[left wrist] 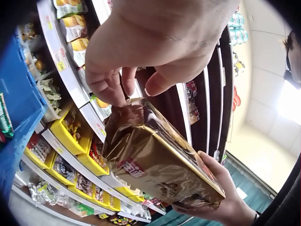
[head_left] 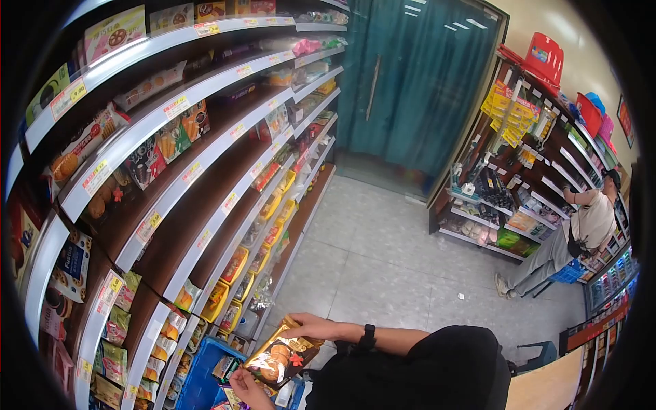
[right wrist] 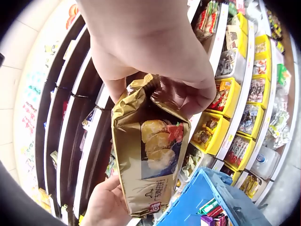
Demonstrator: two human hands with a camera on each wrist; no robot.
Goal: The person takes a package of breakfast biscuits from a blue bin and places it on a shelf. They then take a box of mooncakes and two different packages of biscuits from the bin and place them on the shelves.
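Observation:
A gold biscuit packet [head_left: 277, 359], printed with round biscuits and a red flower, is held between both hands over a blue basket [head_left: 196, 369]. My right hand [head_left: 307, 326], with a dark band at its wrist, grips the packet's upper end; in the right wrist view its fingers wrap the crimped top. Lower down, my left hand [head_left: 251, 391] pinches the opposite end, and the left wrist view has its thumb and fingertips at the folded corner. Small colourful packs [right wrist: 216, 213] lie in the basket.
Long snack shelves [head_left: 171, 178] with price tags run along the left, yellow bins [head_left: 234, 265] on the low tiers. Beyond the tiled floor [head_left: 383, 273], a person [head_left: 591, 219] sits by another shelf [head_left: 499, 184]. A teal curtain [head_left: 410, 89] hangs behind glass doors.

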